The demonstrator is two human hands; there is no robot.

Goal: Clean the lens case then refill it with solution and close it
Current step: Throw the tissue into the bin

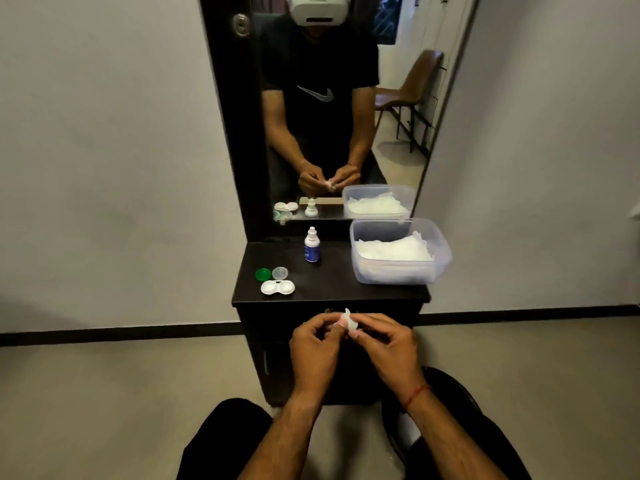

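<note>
A white two-well lens case (277,287) lies open on the dark cabinet top (332,289), at its front left. Behind it sit a green cap (263,274) and a clear cap (280,272). A small white solution bottle (312,245) with a blue label stands upright further back. In front of the cabinet, both my hands pinch a small crumpled white tissue piece (348,321). My left hand (317,351) holds it from the left and my right hand (388,348) from the right, fingers curled around it.
A clear plastic tub (398,271) of white tissues stands at the cabinet's back right. A tall mirror (329,116) rises behind the cabinet and reflects me and a brown chair. Grey floor lies on both sides; my knees are below.
</note>
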